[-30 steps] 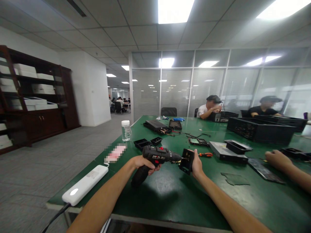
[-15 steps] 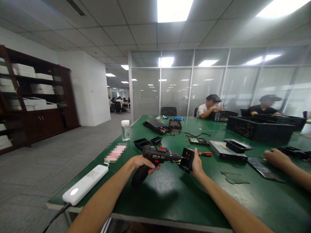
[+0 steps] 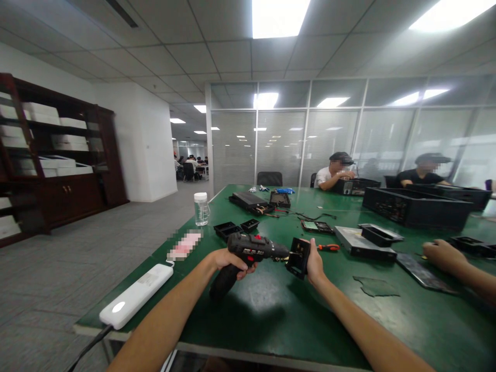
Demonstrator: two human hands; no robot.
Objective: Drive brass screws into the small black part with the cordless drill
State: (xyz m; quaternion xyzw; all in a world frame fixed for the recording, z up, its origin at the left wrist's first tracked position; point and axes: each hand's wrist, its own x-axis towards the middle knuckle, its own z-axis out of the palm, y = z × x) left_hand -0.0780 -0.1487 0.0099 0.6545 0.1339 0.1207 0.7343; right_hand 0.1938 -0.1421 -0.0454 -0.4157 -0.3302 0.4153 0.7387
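Note:
A black cordless drill point(image 3: 250, 248) with red details is held in my left hand point(image 3: 234, 263), its fingers wrapped round the grip. The drill points right, and its bit reaches a small black part point(image 3: 298, 257). My right hand point(image 3: 314, 262) grips that part by its right side, holding it upright above the green table point(image 3: 248, 320). Whether the bit sits in a screw is too small to tell. Several small brass-coloured pieces point(image 3: 279, 258) lie behind the drill's tip.
Black trays point(image 3: 228, 230) and a clear bottle point(image 3: 201, 209) stand behind the drill. A white power strip point(image 3: 137, 294) lies left. To the right are an orange screwdriver point(image 3: 328, 248), a metal drive point(image 3: 362, 244), a green sheet point(image 3: 375, 286) and another person's hand point(image 3: 444, 254). Two people sit beyond.
The view has shifted very slightly. Both hands, the drill and the black part keep nearly the same positions.

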